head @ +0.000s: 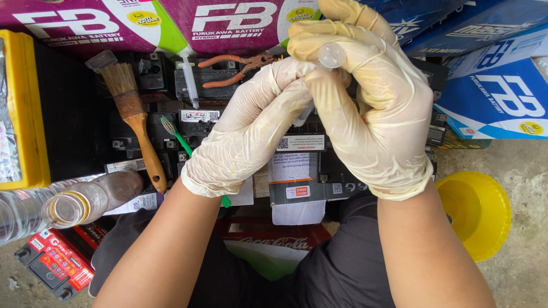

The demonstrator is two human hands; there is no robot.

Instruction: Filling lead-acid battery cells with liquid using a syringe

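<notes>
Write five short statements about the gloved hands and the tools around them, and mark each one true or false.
1. Both hands wear pale disposable gloves. True: the left hand and the right hand are both gloved.
2. The hands together hold a small clear plastic piece. True.
3. The paintbrush is in the left hand. False: it lies on the black batteries, left of the hands.
4. The rusty pliers have orange handles. True.
5. The yellow bowl sits on the left side of the view. False: it is at the lower right, beside the right forearm.
</notes>
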